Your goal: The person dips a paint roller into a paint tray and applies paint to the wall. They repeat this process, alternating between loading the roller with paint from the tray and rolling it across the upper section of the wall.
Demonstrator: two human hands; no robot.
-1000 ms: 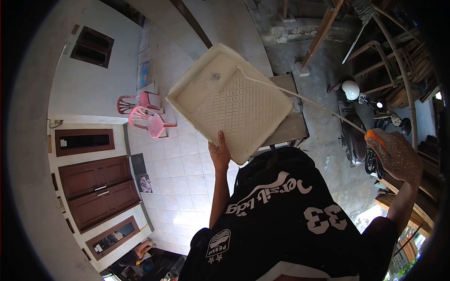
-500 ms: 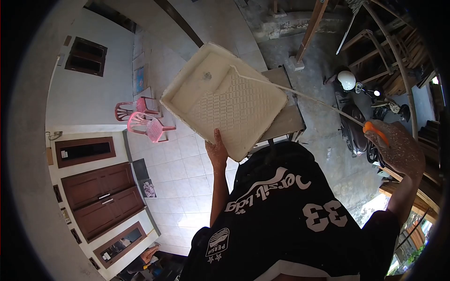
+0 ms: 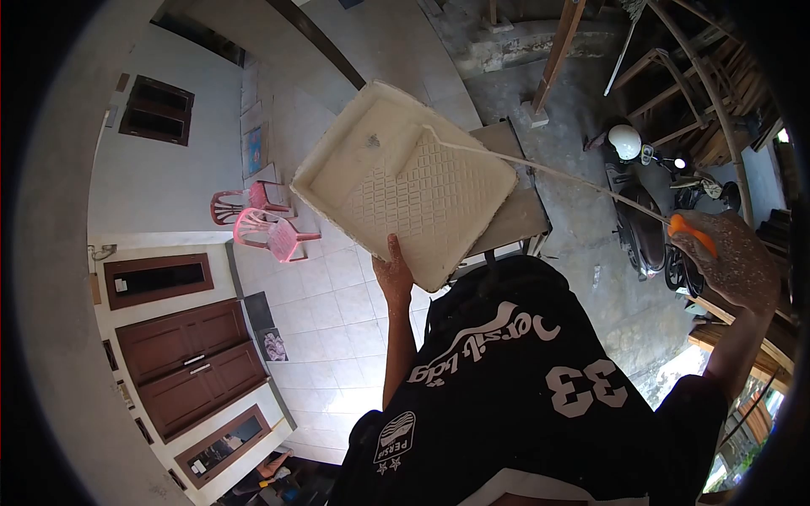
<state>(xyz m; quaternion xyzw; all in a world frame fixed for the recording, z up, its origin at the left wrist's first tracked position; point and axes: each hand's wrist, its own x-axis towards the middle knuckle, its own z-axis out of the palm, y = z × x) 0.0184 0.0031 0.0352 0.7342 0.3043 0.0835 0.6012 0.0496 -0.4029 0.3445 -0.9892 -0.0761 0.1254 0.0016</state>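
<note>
My left hand grips the near edge of a paint tray, its thumb over the rim and the other fingers hidden underneath. The tray is tilted across the view, coated in cream paint, with a ribbed slope and a deeper well. Out to the right, my right hand is closed around the orange handle of a paint roller. The roller's long thin rod reaches left into the tray, where its paint-covered head lies between the well and the ribs. Specks of paint dot my right hand.
Below the tray stands a brown bench or table. Pink plastic chairs are on the tiled floor at left, near brown double doors. A motorbike with a white helmet and stacked timber are at right.
My right hand has moved slightly right and down with the handle. The roller head has shifted a little right in the tray. My left hand still holds the tray.
</note>
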